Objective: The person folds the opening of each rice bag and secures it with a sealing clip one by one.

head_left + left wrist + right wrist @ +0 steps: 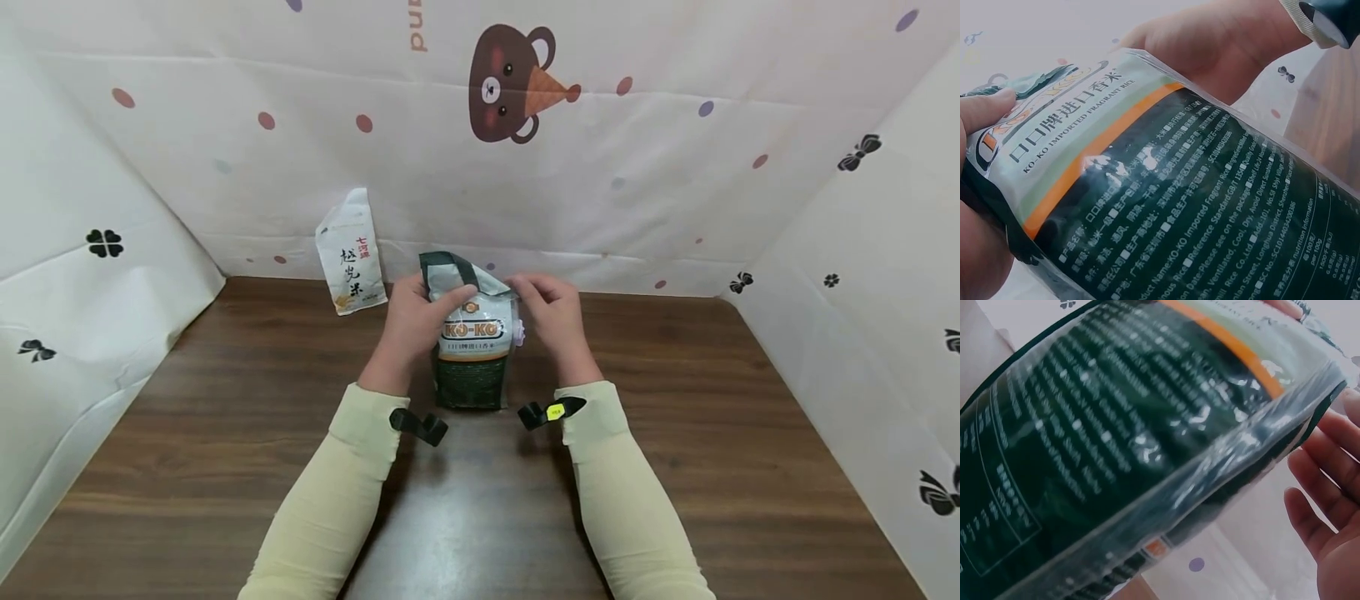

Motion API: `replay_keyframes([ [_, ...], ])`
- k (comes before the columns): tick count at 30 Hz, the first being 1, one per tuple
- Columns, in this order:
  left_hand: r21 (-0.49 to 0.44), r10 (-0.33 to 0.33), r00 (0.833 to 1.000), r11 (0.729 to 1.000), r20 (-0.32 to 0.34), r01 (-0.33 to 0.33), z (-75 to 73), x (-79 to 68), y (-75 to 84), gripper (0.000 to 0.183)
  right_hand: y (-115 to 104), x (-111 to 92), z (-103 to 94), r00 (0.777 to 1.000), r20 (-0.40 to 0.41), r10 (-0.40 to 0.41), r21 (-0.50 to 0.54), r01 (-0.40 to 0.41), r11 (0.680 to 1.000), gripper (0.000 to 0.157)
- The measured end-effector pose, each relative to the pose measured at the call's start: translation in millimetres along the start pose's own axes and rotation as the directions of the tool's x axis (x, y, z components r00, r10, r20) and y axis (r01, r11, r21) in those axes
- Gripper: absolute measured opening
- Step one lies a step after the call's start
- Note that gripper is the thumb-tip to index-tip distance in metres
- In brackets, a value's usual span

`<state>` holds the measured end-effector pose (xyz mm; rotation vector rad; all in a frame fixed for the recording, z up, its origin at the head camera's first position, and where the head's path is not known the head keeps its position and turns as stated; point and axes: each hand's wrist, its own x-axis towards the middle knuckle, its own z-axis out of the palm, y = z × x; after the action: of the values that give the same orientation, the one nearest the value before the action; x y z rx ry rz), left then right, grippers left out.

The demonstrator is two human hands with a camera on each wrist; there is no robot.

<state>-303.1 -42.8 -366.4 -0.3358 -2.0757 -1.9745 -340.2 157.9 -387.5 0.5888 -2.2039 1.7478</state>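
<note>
A green and silver KO-KO rice bag (472, 375) stands upright on the table, its top folded over. My left hand (416, 321) grips the bag's upper left side, thumb across the front and the other fingers hidden behind. At the upper right corner, my right hand (555, 312) pinches the folded edge between thumb and forefinger. The right wrist view shows the other fingers (1329, 465) of that hand loosely bent beside the bag's edge. A small lilac piece (518, 333) sticks out at the bag's right side, just under the right hand.
A smaller white rice bag (351, 254) with black writing leans against the back wall, left of the hands. The brown wooden table (675, 467) is enclosed by white printed sheets (420, 183) at the back and both sides.
</note>
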Motion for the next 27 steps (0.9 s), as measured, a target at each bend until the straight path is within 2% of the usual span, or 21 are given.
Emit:
replay_keyframes([
  [6, -0.012, -0.009, 1.000, 1.000, 0.027, 0.010, -0.5, -0.7, -0.2, 0.023, 12, 2, -1.5, 0.998, -0.028, 0.060, -0.028, -0.061, 0.998, 0.027],
  [11, -0.002, -0.043, 0.998, 0.999, 0.042, 0.043, 0.6, -3.9, -0.7, 0.025, 20, -2, -1.3, 0.993, -0.055, 0.106, -0.049, -0.108, 0.993, 0.031],
  [18, 0.034, -0.092, 0.994, 0.995, 0.055, 0.090, 0.9, -13.6, -4.4, 0.025, 33, -11, 2.7, 0.978, -0.089, 0.189, -0.076, -0.196, 0.978, 0.026],
  [22, 0.022, -0.098, 0.995, 0.995, 0.035, 0.097, -2.1, -15.5, -3.0, 0.025, 33, -11, 7.5, 0.971, -0.084, 0.223, -0.070, -0.229, 0.971, 0.025],
  [27, 0.023, -0.097, 0.994, 0.995, 0.045, 0.096, -5.9, -13.1, 4.4, 0.026, 29, -6, 8.3, 0.963, -0.125, 0.240, -0.071, -0.250, 0.966, 0.024],
])
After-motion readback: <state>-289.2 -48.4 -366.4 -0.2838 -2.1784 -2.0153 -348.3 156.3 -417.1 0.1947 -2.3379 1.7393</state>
